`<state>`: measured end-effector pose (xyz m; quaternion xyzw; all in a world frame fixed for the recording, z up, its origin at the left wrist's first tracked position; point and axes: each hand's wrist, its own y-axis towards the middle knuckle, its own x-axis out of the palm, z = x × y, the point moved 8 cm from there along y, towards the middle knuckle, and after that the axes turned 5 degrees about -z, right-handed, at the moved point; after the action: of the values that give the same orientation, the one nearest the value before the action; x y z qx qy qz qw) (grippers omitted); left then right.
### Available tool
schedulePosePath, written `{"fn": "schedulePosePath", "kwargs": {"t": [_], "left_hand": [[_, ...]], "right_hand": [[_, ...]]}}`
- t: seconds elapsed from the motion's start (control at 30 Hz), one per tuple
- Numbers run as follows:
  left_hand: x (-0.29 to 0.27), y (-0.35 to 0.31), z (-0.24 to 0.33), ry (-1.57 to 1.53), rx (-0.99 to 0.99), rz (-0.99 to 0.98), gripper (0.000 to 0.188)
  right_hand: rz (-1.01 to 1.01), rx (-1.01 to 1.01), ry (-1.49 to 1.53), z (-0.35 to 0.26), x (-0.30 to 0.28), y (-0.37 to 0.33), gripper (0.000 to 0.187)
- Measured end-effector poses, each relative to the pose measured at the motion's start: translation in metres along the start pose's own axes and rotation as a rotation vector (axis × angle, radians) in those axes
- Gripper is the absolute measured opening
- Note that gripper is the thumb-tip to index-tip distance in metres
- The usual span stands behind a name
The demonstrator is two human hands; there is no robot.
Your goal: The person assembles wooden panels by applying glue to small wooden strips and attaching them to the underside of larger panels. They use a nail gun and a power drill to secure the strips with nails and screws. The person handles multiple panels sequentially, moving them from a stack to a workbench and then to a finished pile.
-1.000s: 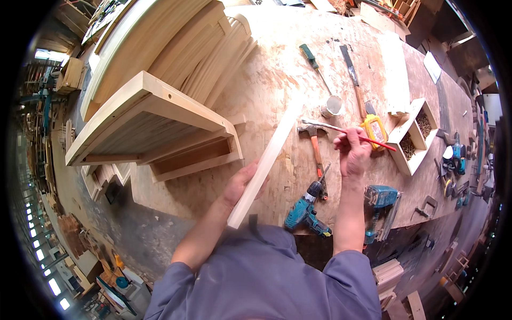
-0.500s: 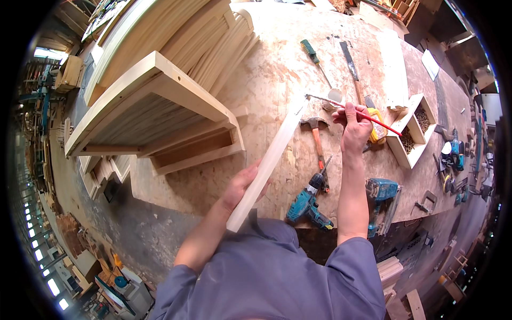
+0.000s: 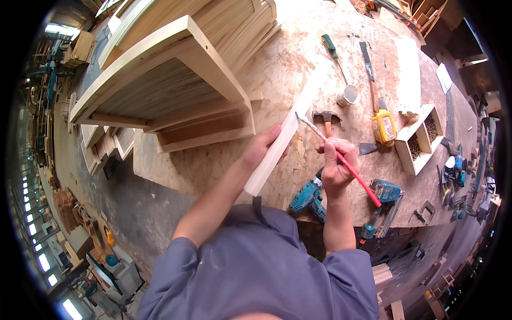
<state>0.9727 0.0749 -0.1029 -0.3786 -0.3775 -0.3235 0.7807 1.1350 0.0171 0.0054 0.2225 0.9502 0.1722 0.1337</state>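
Observation:
My left hand is closed round a pale wooden strip, which slants away from my body over the bench. A thin brush with a red handle is pinched in the closed fingers of my right hand. Its whitish tip meets the strip's right edge, a little beyond my left hand. Just past the brush lies a claw hammer, partly hidden by my right hand. A small whitish cup stands beyond the hammer.
At left, a wooden frame piece rests near stacked curved boards. Around the bench lie a teal drill, nail gun, screwdriver, long blade tool, yellow container and divided wooden box holding small fasteners.
The brush tip has moved from the strip's far end back along its edge toward me. My right hand has come nearer, and the view has shifted slightly.

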Motion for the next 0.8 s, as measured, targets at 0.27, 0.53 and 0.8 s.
{"fn": "schedulePosePath", "kwargs": {"t": [0.27,0.53,0.8], "left_hand": [[0.000,0.038,0.018,0.066,0.053,0.153,0.035],[0.002,0.045,0.023,0.057,0.078,0.006,0.035],[-0.006,0.017,0.009,0.143,0.051,0.210,0.042]], "right_hand": [[-0.152,-0.226,-0.139,-0.057,0.015,-0.027,0.015],[-0.146,0.275,0.321,-0.023,0.008,-0.041,0.010],[0.354,0.135,0.018,0.056,-0.085,0.038,0.014]]}}
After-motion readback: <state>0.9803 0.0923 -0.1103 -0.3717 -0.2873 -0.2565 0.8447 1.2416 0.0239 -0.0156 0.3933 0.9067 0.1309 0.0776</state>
